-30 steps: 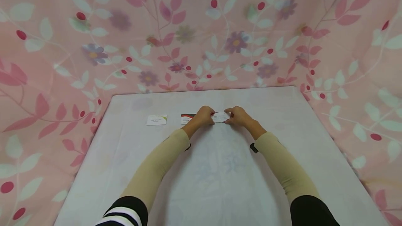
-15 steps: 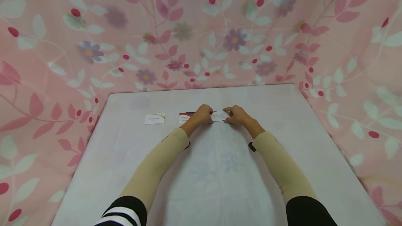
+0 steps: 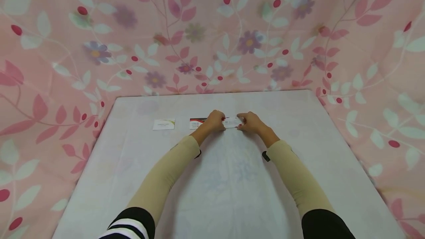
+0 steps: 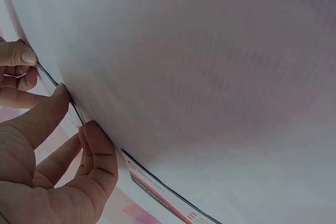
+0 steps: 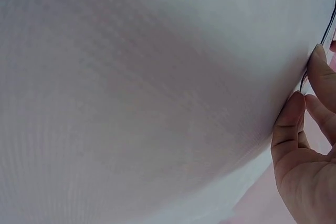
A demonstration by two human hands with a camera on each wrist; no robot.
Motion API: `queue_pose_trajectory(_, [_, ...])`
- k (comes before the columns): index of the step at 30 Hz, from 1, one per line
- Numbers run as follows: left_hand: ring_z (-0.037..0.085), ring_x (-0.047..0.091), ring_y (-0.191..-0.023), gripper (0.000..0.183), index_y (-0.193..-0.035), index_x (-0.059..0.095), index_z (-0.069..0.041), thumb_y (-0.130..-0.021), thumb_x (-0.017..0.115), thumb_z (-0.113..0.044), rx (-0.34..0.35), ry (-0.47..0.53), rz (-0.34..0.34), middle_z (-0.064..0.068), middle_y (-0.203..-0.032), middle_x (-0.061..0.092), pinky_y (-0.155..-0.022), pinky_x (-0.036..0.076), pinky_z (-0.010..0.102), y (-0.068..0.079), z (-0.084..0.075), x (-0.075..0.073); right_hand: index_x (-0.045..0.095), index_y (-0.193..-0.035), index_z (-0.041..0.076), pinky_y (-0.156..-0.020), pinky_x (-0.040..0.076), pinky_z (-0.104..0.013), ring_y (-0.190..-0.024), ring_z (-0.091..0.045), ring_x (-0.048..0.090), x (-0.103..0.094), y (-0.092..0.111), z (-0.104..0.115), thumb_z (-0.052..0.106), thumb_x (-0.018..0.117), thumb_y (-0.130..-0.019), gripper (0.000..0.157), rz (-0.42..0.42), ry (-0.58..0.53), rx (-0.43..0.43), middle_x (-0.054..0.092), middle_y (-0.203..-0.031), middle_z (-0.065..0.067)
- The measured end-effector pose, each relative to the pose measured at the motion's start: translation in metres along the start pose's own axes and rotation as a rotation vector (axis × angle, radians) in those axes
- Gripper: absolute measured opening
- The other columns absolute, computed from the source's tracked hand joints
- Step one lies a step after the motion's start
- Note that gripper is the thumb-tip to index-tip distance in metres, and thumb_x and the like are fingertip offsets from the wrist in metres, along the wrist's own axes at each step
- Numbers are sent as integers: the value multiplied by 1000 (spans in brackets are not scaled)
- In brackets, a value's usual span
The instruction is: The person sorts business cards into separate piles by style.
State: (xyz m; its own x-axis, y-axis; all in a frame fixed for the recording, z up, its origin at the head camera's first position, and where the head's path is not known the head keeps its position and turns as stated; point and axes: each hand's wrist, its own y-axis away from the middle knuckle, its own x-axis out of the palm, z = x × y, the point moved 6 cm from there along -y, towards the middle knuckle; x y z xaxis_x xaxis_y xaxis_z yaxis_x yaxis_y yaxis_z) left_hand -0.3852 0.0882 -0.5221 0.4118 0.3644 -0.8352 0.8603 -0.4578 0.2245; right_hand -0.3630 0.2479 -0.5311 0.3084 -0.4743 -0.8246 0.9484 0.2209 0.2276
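A white business card (image 3: pixel 231 122) with small print lies near the back of the table between both hands. My left hand (image 3: pixel 216 121) grips its left end, thumb at the near edge and fingers at the far edge. The opposite end is held the same way by my right hand (image 3: pixel 251 123). In both wrist views the card shows as a thin dark edge (image 4: pixel 77 111) close on the cloth. A red, black and white business card (image 3: pixel 196 123) lies just left, partly hidden by my left hand; its company lettering shows in the left wrist view.
Farther left lies another white business card (image 3: pixel 164 124) with a green corner. White cloth covers the table (image 3: pixel 212 180). Pink floral fabric (image 3: pixel 212 32) rises directly behind the table's back edge and along both sides.
Both hands stay at the ends of the white card, with hardly any movement. The head view shifts slightly.
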Motion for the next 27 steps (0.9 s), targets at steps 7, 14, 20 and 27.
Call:
queue_pose_trajectory(7, [25,53,-111,52,-126,64,1,-80,82,-13,-14,25,-31,14,-123,61,-104,42,39,3,-1,-3,51,-144,9,-78,39,-33,-91,-23,48,0,-2,1,20,77,-87,64,-2,-16,3,55,-100,-13])
queue_pose_trajectory(14, [26,50,-115,50,-126,64,-1,-81,81,-14,-23,15,-15,14,-125,59,-107,40,39,5,4,-4,56,-139,6,-76,39,-33,-89,-23,48,2,-2,8,19,77,-86,59,-7,-17,-33,55,-97,-12])
queue_pose_trajectory(20, [28,49,-123,59,-135,57,-2,-82,80,-14,-32,5,-5,17,-134,55,-109,39,41,7,8,-6,52,-142,6,-79,40,-35,-90,-24,48,4,-5,11,19,77,-86,62,-6,-24,-43,54,-97,-13])
queue_pose_trajectory(27, [26,52,-118,69,-144,46,-12,-85,78,-25,-25,49,-38,16,-134,52,-103,45,42,20,5,-6,31,-153,7,-85,41,-37,-94,-25,49,7,1,-3,20,76,-87,82,5,-79,21,53,-105,-14])
